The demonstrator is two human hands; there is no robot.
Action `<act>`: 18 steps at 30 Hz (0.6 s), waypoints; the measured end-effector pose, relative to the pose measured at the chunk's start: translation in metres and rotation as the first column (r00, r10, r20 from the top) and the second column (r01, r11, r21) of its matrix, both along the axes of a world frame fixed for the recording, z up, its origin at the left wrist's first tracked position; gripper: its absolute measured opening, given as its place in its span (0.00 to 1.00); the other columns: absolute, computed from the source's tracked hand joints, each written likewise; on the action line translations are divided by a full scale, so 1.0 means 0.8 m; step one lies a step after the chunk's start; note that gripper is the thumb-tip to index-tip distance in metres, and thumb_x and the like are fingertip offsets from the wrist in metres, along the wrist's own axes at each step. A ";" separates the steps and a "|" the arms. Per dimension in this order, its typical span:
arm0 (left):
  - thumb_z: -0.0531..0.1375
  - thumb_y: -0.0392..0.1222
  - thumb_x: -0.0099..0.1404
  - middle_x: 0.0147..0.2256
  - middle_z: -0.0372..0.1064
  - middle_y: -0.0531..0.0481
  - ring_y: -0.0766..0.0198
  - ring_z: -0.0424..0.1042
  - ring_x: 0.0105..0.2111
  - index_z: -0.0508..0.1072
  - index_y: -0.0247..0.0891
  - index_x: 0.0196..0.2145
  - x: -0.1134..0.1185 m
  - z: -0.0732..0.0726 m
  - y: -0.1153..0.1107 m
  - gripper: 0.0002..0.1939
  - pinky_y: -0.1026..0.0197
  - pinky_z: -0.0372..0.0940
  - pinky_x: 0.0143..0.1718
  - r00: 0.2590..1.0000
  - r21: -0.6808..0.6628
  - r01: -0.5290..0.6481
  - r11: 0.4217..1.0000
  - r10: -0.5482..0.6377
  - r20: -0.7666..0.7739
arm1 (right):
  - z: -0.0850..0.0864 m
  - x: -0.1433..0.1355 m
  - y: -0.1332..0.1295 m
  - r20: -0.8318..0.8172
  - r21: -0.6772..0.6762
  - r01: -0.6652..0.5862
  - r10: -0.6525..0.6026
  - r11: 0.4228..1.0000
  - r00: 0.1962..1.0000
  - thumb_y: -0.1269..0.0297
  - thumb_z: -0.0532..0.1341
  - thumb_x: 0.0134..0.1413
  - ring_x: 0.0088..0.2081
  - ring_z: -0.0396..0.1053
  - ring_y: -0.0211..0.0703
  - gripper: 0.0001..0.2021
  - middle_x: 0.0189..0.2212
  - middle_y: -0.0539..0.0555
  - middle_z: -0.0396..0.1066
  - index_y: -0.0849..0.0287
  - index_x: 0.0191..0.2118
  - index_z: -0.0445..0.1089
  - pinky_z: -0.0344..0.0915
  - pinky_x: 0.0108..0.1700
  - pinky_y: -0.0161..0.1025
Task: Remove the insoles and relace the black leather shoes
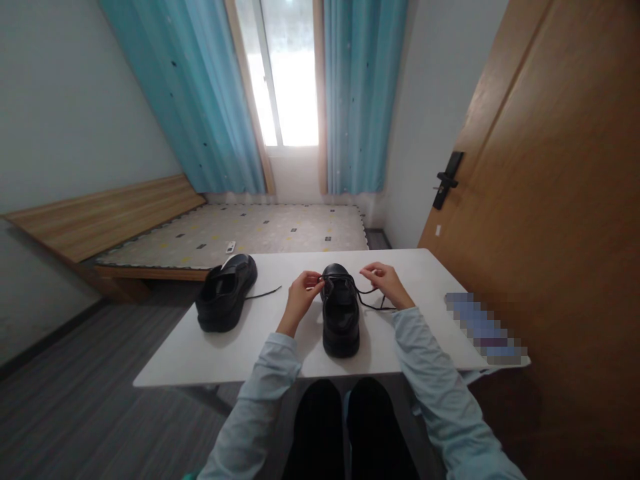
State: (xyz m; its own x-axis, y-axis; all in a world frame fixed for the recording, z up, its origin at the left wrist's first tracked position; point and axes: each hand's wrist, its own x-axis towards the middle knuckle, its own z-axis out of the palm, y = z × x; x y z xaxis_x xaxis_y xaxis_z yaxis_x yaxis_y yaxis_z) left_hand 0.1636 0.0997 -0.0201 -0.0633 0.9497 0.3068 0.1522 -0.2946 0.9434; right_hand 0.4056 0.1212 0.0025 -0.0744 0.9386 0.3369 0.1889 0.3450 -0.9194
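A black shoe (pixel 341 320) stands on the white table in front of me, its toe pointing away and its heel toward me. My left hand (pixel 304 292) is at the shoe's left side near the toe, fingers pinched on the black lace. To the right of the shoe, my right hand (pixel 384 279) is raised with thumb and fingertips together; what they hold, if anything, is too small to make out. Loose black lace (pixel 373 307) loops between the shoe and my right wrist. A second black shoe (pixel 223 300) sits at the table's left, with a lace end trailing rightward.
The white table (pixel 190 363) spans the view below a bed (pixel 270 230) bearing a small white object (pixel 231 247). A blurred blue item (pixel 483 327) lies at the table's right edge. A wooden door (pixel 555 200) stands to the right. My legs are below the near edge.
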 end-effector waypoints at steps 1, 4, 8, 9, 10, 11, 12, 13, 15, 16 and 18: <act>0.66 0.46 0.50 0.30 0.73 0.47 0.62 0.73 0.31 0.72 0.36 0.35 0.000 -0.001 0.000 0.16 0.59 0.68 0.36 1.000 -0.015 -0.013 1.000 0.013 -0.001 | -0.001 -0.004 -0.001 0.064 0.046 -0.028 0.025 0.999 0.998 0.54 0.65 0.45 0.27 0.64 0.36 0.13 0.30 0.53 0.69 0.61 0.30 0.75 0.63 0.21 0.31; 0.66 0.49 0.50 0.29 0.73 0.47 0.62 0.72 0.30 0.74 0.35 0.32 -0.001 -0.002 0.001 0.16 0.59 0.67 0.34 1.000 -0.050 -0.012 0.999 0.011 -0.009 | -0.003 -0.012 -0.003 0.190 0.129 -0.125 0.100 0.984 0.977 0.57 0.62 0.50 0.36 0.68 0.41 0.11 0.37 0.56 0.69 0.57 0.36 0.77 0.67 0.31 0.34; 0.66 0.51 0.50 0.27 0.72 0.49 0.63 0.70 0.28 0.75 0.35 0.28 -0.001 0.000 0.001 0.15 0.61 0.66 0.32 1.000 -0.065 0.012 0.998 -0.013 -0.010 | -0.006 -0.016 -0.005 0.228 0.138 -0.237 0.202 0.962 0.952 0.61 0.61 0.53 0.45 0.68 0.44 0.11 0.45 0.58 0.69 0.54 0.41 0.76 0.69 0.39 0.39; 0.66 0.51 0.49 0.26 0.71 0.49 0.64 0.70 0.28 0.74 0.35 0.27 -0.001 0.000 0.001 0.15 0.61 0.66 0.32 1.000 -0.061 0.011 0.998 -0.012 -0.004 | -0.007 -0.016 -0.005 0.223 0.145 -0.266 0.230 0.953 0.947 0.62 0.61 0.53 0.47 0.68 0.45 0.11 0.47 0.58 0.68 0.53 0.42 0.76 0.68 0.41 0.40; 0.67 0.51 0.49 0.26 0.71 0.50 0.64 0.70 0.28 0.74 0.35 0.26 -0.001 0.000 0.002 0.15 0.61 0.66 0.32 1.000 -0.056 0.008 0.998 -0.008 0.001 | -0.008 -0.017 -0.005 0.216 0.150 -0.290 0.255 0.945 0.943 0.63 0.60 0.53 0.49 0.67 0.46 0.11 0.49 0.58 0.68 0.53 0.42 0.76 0.68 0.43 0.41; 0.67 0.51 0.49 0.25 0.70 0.50 0.64 0.70 0.28 0.74 0.35 0.26 -0.001 0.000 0.002 0.15 0.62 0.66 0.31 1.000 -0.051 0.004 0.999 -0.004 0.005 | -0.009 -0.018 -0.005 0.208 0.149 -0.309 0.276 0.939 0.938 0.63 0.60 0.54 0.50 0.67 0.46 0.11 0.50 0.58 0.68 0.53 0.42 0.75 0.68 0.44 0.42; 0.67 0.51 0.49 0.25 0.70 0.51 0.64 0.69 0.28 0.73 0.35 0.25 -0.001 0.001 0.001 0.15 0.62 0.66 0.30 1.000 -0.050 -0.002 0.999 0.002 0.010 | -0.010 -0.018 -0.005 0.199 0.144 -0.322 0.291 0.936 0.936 0.64 0.60 0.54 0.51 0.67 0.47 0.11 0.50 0.57 0.68 0.53 0.42 0.75 0.68 0.45 0.43; 0.66 0.51 0.49 0.25 0.69 0.51 0.64 0.69 0.28 0.73 0.35 0.25 0.000 0.002 0.001 0.15 0.63 0.66 0.30 1.000 -0.054 -0.007 0.999 0.008 0.021 | -0.011 -0.019 -0.005 0.191 0.135 -0.327 0.299 0.935 0.935 0.64 0.59 0.55 0.51 0.67 0.47 0.11 0.50 0.57 0.69 0.53 0.42 0.75 0.67 0.45 0.44; 0.66 0.50 0.49 0.25 0.69 0.52 0.65 0.69 0.28 0.71 0.35 0.25 0.001 0.005 -0.002 0.15 0.63 0.66 0.30 0.998 -0.081 -0.006 0.997 0.011 0.064 | -0.012 -0.020 -0.005 0.180 0.113 -0.323 0.300 0.940 0.937 0.64 0.58 0.55 0.51 0.67 0.46 0.11 0.49 0.57 0.71 0.54 0.43 0.74 0.67 0.47 0.45; 0.66 0.50 0.50 0.26 0.69 0.51 0.65 0.70 0.29 0.71 0.35 0.26 0.002 0.007 -0.004 0.15 0.63 0.66 0.31 0.995 -0.099 0.002 0.995 0.008 0.100 | -0.012 -0.020 -0.005 0.177 0.103 -0.317 0.296 0.943 0.938 0.64 0.58 0.55 0.51 0.67 0.46 0.11 0.48 0.57 0.72 0.54 0.43 0.74 0.66 0.47 0.45; 0.65 0.49 0.52 0.29 0.71 0.50 0.63 0.71 0.33 0.70 0.35 0.27 0.003 0.012 -0.007 0.14 0.61 0.67 0.35 0.982 -0.134 0.039 0.990 -0.014 0.188 | -0.013 -0.020 -0.005 0.179 0.086 -0.309 0.290 0.947 0.940 0.64 0.58 0.55 0.50 0.68 0.46 0.11 0.47 0.56 0.73 0.55 0.43 0.73 0.66 0.48 0.46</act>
State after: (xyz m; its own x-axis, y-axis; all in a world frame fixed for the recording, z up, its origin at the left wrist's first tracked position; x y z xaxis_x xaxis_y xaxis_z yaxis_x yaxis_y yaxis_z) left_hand 0.1664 0.0939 -0.0104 -0.0814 0.9839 0.1594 -0.0364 -0.1628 0.9860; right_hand 0.3895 0.1173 -0.0079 -0.4082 0.8216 0.3979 0.2039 0.5069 -0.8376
